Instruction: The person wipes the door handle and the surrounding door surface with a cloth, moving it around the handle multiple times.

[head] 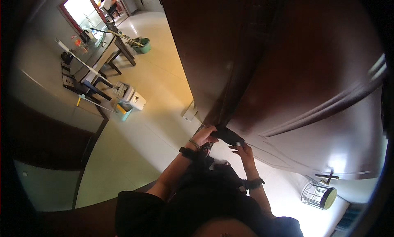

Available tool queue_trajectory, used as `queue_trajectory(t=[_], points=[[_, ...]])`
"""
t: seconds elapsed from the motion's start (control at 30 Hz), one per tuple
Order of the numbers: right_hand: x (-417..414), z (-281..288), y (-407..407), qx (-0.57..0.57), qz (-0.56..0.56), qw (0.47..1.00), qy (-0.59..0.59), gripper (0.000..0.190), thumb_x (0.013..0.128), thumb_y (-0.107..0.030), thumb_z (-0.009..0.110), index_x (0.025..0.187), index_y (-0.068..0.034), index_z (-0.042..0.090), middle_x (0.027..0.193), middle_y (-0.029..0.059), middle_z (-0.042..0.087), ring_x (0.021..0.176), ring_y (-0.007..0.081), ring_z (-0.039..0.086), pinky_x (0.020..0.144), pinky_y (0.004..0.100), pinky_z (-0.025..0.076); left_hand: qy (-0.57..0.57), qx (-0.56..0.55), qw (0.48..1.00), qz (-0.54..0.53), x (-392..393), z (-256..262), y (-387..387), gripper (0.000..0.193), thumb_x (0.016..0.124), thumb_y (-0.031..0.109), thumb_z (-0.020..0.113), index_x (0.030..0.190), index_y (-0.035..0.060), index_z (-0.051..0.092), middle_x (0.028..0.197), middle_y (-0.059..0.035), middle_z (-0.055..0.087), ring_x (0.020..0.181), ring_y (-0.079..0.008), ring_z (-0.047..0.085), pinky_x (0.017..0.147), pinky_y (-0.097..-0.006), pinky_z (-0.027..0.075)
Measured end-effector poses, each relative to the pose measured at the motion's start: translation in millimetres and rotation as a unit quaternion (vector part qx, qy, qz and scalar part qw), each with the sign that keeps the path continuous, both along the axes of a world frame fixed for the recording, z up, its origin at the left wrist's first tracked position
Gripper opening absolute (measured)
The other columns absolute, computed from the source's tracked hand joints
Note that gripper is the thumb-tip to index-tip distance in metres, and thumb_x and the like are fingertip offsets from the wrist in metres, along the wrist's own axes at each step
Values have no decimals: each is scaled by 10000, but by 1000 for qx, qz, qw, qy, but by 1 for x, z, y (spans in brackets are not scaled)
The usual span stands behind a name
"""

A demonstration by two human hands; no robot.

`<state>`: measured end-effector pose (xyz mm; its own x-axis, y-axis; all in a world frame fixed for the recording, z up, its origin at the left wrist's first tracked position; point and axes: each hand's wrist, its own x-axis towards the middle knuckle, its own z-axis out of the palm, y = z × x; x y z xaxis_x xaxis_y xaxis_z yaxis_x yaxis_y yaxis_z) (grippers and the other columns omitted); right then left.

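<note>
A dark, soft-looking item, possibly a folded cloth (228, 135), spans the gap between my two hands at about waist height. My left hand (207, 136) grips its left end, with the thumb on top. At the other end, my right hand (243, 150) pinches the near edge between thumb and fingers, some of the fingers spread. Just beyond the item rises a tall dark-brown wooden panel (277, 83), glossy and reddish, like a cabinet or door front. Whether the item touches the panel cannot be told. Dark bands circle both my wrists.
A flat mop (95, 71) stands in a white-grey bucket (137, 100) beside a teal dustpan (124, 113). Farther off are a dining table (106, 49) with chairs, a green mop bucket (144, 46) and a seated person (108, 3). A wire-framed stool (318, 196) stands at right.
</note>
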<state>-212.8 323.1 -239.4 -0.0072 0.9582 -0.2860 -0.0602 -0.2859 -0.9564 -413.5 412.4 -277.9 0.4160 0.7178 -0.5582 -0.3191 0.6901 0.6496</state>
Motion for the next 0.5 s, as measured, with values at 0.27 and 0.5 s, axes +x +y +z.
queue_trajectory(t=[0.27,0.5], points=[[47,27,-11,-3,-50,986,159,245,854,-148,450,1001,34,520,934,111,577,812,195,582,726,295,465,5,97,995,4,52,57,-26,253,814,159,469,970,-40,458,838,-117,547,662,-232,615,589,-292,525],[89,29,-7,59,-117,979,154,244,843,-115,438,1024,28,517,936,106,578,837,184,568,746,299,461,7,208,978,0,108,74,-32,155,831,109,466,923,-15,479,880,-119,572,681,-197,617,639,-262,497]])
